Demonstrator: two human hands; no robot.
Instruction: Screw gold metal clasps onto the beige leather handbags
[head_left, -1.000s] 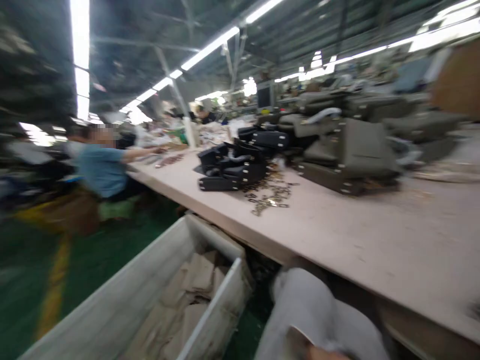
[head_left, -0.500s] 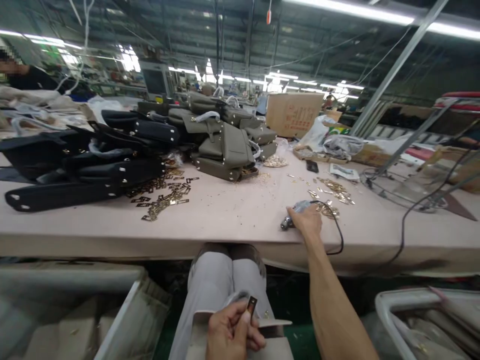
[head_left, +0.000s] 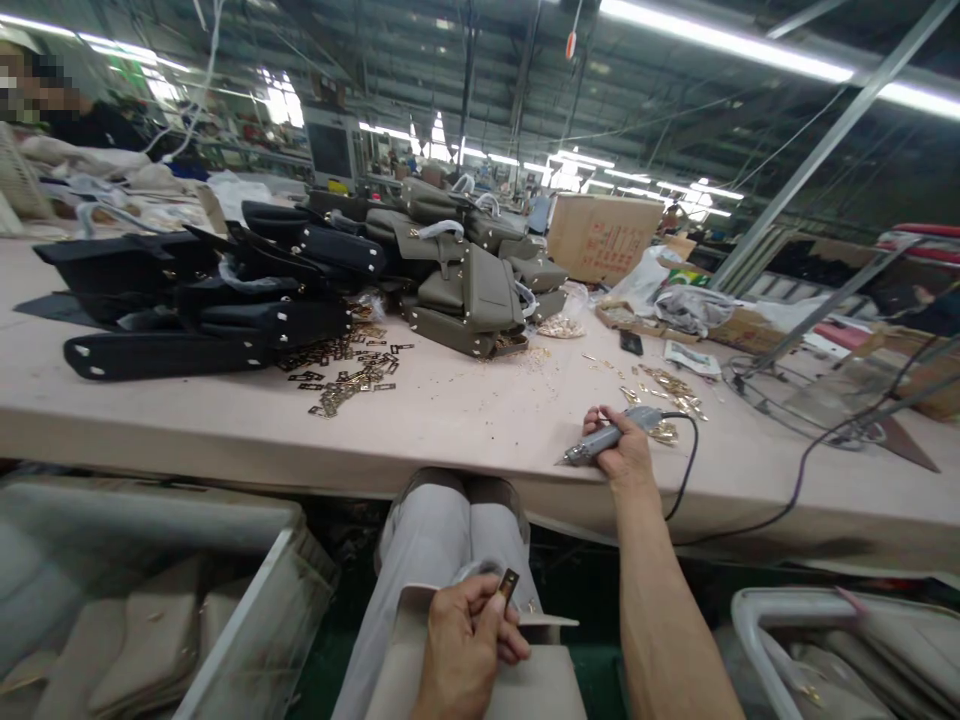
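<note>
My left hand (head_left: 469,640) is closed in a pinch on a small gold metal plate (head_left: 509,583) with a hole near its end. Beneath that hand, a beige bag (head_left: 536,680) rests across my lap, partly hidden by my fingers. At the table's front edge, my right hand (head_left: 622,450) grips a grey electric screwdriver (head_left: 600,442), its tip pointing left and its black cord (head_left: 691,450) trailing off to the right. Behind the screwdriver lie loose gold metal pieces (head_left: 667,385).
Black bags (head_left: 172,350) and olive bags (head_left: 480,290) are heaped on the table (head_left: 450,425), with metal buckles (head_left: 349,385) spilled in front. A cardboard box (head_left: 600,235) stands behind. Bins (head_left: 292,560) flank my legs. Far left is another person (head_left: 97,120).
My right hand has turned the screwdriver and lifted it slightly, wrapping its fingers around the body. The left hand still pinches the metal plate. The view has shifted a little left.
</note>
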